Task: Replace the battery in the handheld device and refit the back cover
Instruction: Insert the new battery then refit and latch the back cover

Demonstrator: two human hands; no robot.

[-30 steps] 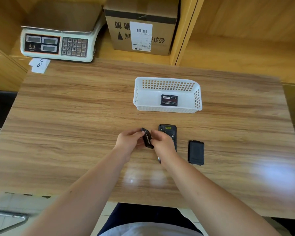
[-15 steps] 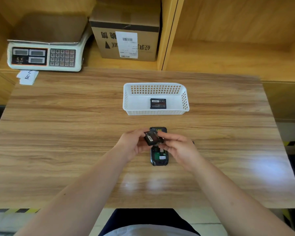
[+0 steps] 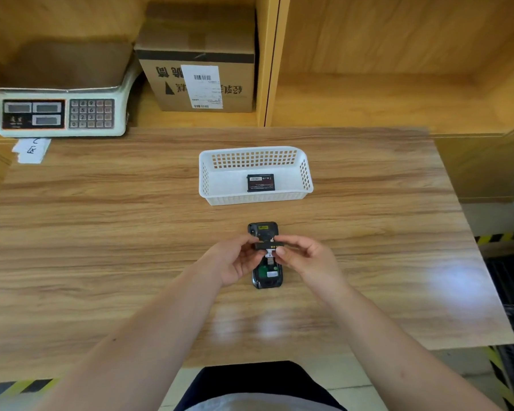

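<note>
The black handheld device [image 3: 267, 275] lies face down on the wooden table [image 3: 101, 232], its back open and a green board showing in the bay. Just above that bay I hold a black battery [image 3: 269, 246], edge toward me, gold contacts visible. My left hand [image 3: 235, 261] pinches its left end and my right hand [image 3: 301, 256] pinches its right end. A second black battery [image 3: 261, 182] lies flat in the white basket [image 3: 220, 179]. The back cover is hidden behind my right hand.
The white basket stands just beyond the device. On the shelf behind are a weighing scale [image 3: 60, 114] at the left and a cardboard box [image 3: 199, 66]. A paper slip [image 3: 30, 149] hangs at the table's back left corner.
The battery has turned from tilted and face-up to edge-on over the open bay. My head moved, so the scene shifted and the back cover went out of sight behind my right hand.
</note>
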